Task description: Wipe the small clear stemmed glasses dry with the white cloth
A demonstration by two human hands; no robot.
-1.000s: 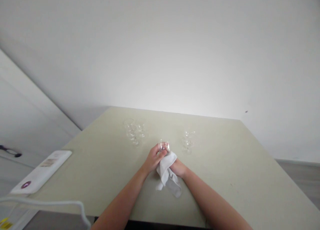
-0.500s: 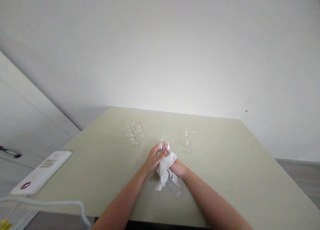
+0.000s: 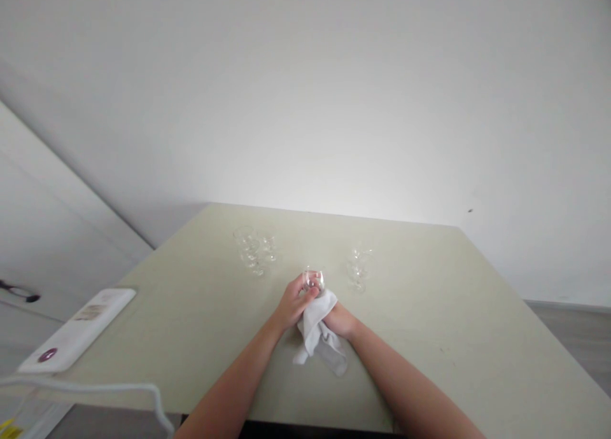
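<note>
Above the middle of the table, my left hand (image 3: pixel 292 302) is closed round the bowl of a clear stemmed glass (image 3: pixel 314 275), its rim facing up. My right hand (image 3: pixel 341 319) is closed on a white cloth (image 3: pixel 312 324) that wraps the lower part of the glass. The cloth hides the glass's stem and most of my right fingers. Loose ends of cloth hang below both hands. Several clear stemmed glasses (image 3: pixel 252 248) stand in a group to the left, beyond my left hand. A smaller cluster of clear glasses (image 3: pixel 358 268) stands to the right.
The pale green table (image 3: pixel 424 286) meets a white wall (image 3: pixel 334 95) at its far edge. A white power strip or box (image 3: pixel 79 331) lies along the left edge, and a white cable (image 3: pixel 114 385) runs past the front left corner. A door handle (image 3: pixel 19 291) shows at far left.
The hanging ends of the cloth have shifted slightly left. Both hands keep nearly the same place and grip on the glass and cloth.
</note>
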